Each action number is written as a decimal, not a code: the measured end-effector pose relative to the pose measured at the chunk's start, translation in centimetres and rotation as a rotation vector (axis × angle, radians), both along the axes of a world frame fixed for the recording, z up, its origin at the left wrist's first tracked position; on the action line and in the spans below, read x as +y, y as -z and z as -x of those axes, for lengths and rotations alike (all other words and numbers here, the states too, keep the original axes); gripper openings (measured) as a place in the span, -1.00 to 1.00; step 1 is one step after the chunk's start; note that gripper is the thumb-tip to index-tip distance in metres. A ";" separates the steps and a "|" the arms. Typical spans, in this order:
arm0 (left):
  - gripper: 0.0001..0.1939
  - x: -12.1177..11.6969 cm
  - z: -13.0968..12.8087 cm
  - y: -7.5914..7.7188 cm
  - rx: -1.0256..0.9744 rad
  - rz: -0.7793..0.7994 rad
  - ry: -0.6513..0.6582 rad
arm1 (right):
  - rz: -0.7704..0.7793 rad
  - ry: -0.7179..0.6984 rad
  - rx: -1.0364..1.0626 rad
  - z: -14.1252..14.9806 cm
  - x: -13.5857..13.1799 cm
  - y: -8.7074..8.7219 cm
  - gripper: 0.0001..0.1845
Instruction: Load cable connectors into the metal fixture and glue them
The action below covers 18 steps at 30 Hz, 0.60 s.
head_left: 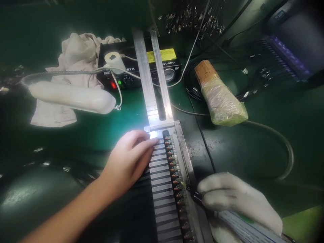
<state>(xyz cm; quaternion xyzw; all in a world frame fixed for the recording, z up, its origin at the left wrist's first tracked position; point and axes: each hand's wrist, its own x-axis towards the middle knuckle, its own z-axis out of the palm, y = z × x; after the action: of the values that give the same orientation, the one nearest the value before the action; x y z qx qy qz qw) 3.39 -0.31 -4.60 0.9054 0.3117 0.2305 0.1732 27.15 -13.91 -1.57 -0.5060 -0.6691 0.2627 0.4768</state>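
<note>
A slotted metal fixture (160,173) runs away from me down the middle, with black cables laid across it in its slots. Along its right side sits a row of small circuit-board connectors (174,168) with orange and green parts. My bare left hand (131,155) is closed at the fixture's far left edge, thumb on top by the first slots; its other fingertips are partly hidden. In a white glove, my right hand (238,199) grips a syringe-like dispenser (240,224) with a printed label and black front end. Its thin yellow-green tip (182,184) is at the connectors, about midway along the row.
Behind the fixture stands a black control box (131,72) with a gauge and lit switches, partly crossed by metal rails (144,74). A white cylinder (73,96) lies on cloth (54,114) at left. At right are a film-wrapped block (222,98), coiled cables (191,81) and a hose (290,152).
</note>
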 end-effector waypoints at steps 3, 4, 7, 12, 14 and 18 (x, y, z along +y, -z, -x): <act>-0.70 0.0 0.0 0.0 -0.007 -0.003 -0.001 | -0.008 -0.050 0.005 -0.4 0.0 0.2 -0.81; -0.70 0.0 0.0 0.0 -0.008 -0.005 0.001 | -0.014 -0.048 0.011 -0.4 0.1 0.3 -0.79; -0.70 0.1 0.0 0.0 -0.010 -0.003 0.005 | -0.031 -0.061 0.014 -0.5 0.2 0.4 -0.75; -0.70 0.1 0.2 0.1 -0.017 -0.007 0.007 | -0.053 -0.084 0.003 -0.6 0.4 0.3 -0.73; -0.70 0.2 0.2 0.2 -0.020 -0.008 0.006 | -0.049 -0.086 0.002 -0.6 0.3 0.3 -0.73; -0.69 0.1 0.1 0.3 -0.025 0.001 0.007 | -0.032 -0.101 0.003 -0.7 0.3 0.2 -0.73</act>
<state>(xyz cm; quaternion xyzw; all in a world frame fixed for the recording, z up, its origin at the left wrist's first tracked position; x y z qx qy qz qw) 3.33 -0.18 -4.89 0.9034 0.3065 0.2411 0.1783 27.83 -13.62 -1.79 -0.4636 -0.6972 0.2765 0.4717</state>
